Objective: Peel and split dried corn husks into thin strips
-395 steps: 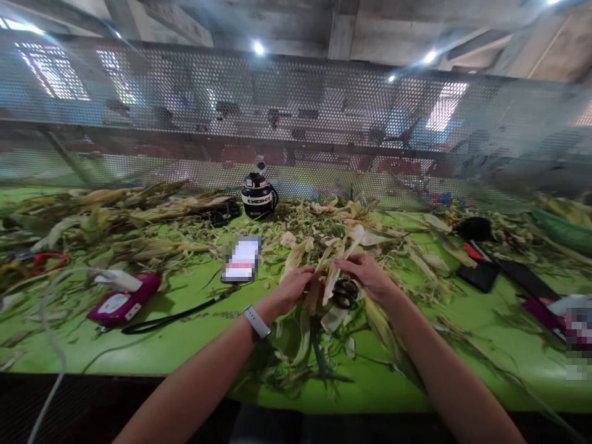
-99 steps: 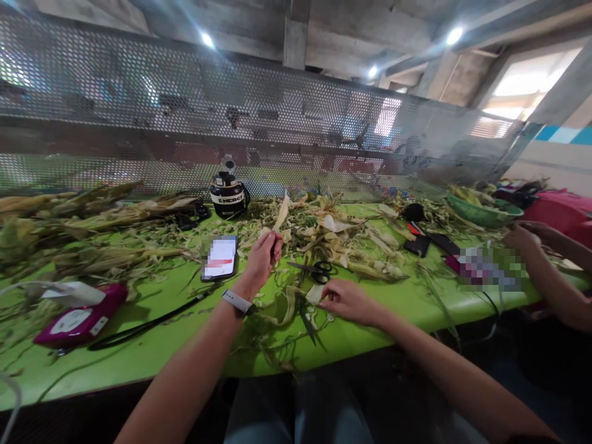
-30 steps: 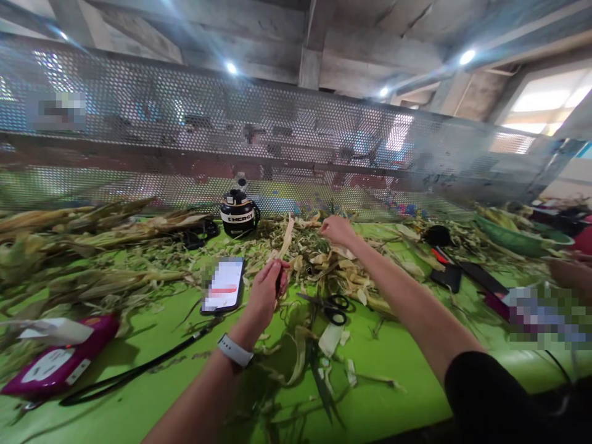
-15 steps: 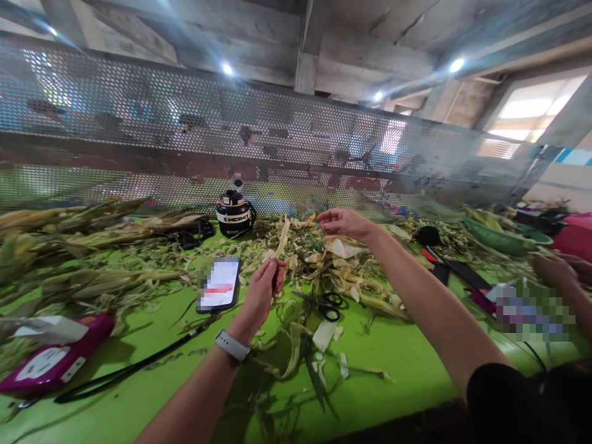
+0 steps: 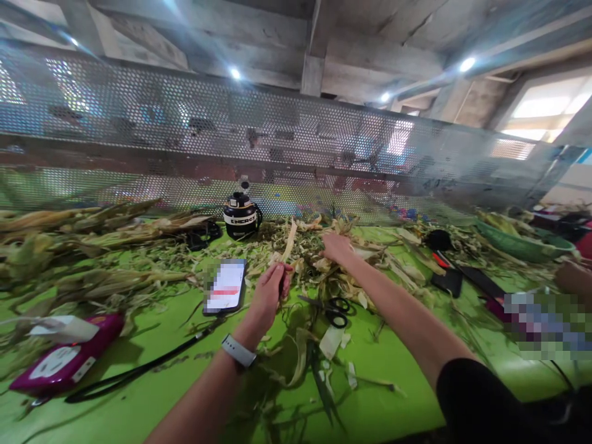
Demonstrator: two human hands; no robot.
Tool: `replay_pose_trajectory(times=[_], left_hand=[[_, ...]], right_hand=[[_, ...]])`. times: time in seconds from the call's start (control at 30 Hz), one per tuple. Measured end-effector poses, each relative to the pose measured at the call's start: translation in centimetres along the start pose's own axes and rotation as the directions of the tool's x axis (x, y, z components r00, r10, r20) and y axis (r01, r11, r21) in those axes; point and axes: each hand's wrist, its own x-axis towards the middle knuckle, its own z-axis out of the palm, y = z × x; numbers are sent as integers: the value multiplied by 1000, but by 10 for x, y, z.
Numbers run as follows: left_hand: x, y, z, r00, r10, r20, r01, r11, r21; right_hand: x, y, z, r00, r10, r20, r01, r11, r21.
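Observation:
My left hand (image 5: 269,293) is closed around the lower end of a pale corn husk strip (image 5: 290,242), which points upward. Among the pile of dried husk scraps (image 5: 308,246) my right hand (image 5: 337,248) is curled downward, its fingers partly hidden; what they grip I cannot make out. Just below the hands lie black-handled scissors (image 5: 337,319) on the green tabletop (image 5: 393,382). Loose husk pieces (image 5: 331,342) are scattered in front of the scissors.
Left of my hands lie a phone (image 5: 225,287), a black strap (image 5: 139,368) and a purple tissue pack (image 5: 69,364). A black jug (image 5: 241,219) stands behind, before a perforated metal screen (image 5: 296,142). A green basket (image 5: 522,243) and another person's hand (image 5: 573,277) are at right.
My right hand has come down into the husk pile, and its spread fingers have curled in. My left hand still holds the strip. The view has shifted slightly.

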Motion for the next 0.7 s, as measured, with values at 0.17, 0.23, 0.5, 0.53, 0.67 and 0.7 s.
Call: replay_pose_trajectory(times=[0.17, 0.23, 0.5, 0.53, 0.67, 0.7], left_hand=[[0, 0, 1, 1000, 2, 19, -1, 1000, -8], [0, 1, 2, 1000, -2, 26, 3, 1000, -24], [-1, 0, 1, 1000, -27, 15, 27, 999, -30], [-1, 0, 0, 1000, -24, 19, 25, 999, -28], [-1, -1, -1, 1000, -12, 29, 12, 1000, -19], [-1, -1, 0, 999, -10, 31, 11, 1000, -20]], right_hand=[[10, 9, -16, 999, 9, -50, -1, 989, 149], [18, 12, -33, 996, 25, -81, -4, 969, 249], [20, 1, -109, 988, 90, -123, 27, 690, 723], [17, -1, -118, 993, 78, -90, 27, 587, 810], [3, -9, -144, 999, 1, -49, 46, 335, 941], [-1, -11, -147, 999, 2, -54, 51, 318, 947]])
